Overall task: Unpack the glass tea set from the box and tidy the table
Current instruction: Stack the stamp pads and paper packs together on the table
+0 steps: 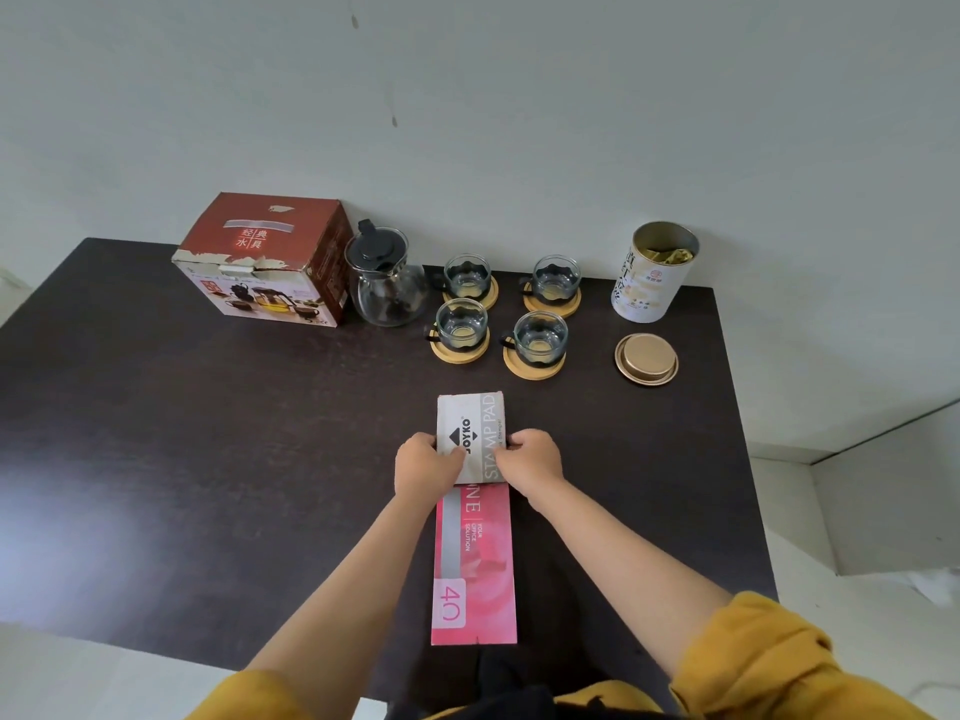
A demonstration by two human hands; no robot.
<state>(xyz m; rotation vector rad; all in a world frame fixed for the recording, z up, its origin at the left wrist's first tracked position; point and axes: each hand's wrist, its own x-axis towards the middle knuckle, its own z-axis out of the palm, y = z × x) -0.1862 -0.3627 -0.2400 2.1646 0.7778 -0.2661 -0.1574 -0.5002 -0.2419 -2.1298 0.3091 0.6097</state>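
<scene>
At the back of the dark surface [156, 407] stands the clear glass teapot [387, 283] with a black lid, beside the red box [265, 259]. Four glass cups [462, 324] sit on four round wooden coasters [535, 363] to its right. One open tin [654, 272] stands by its gold lid [647, 358]. Nearer, left hand [423, 470] and right hand [532, 459] both grip a white carton [470, 433] reading "STAMP PAD", above a pink carton [472, 563] marked "40".

Dark table [208, 459] with box [265, 259], teapot [387, 283]
</scene>
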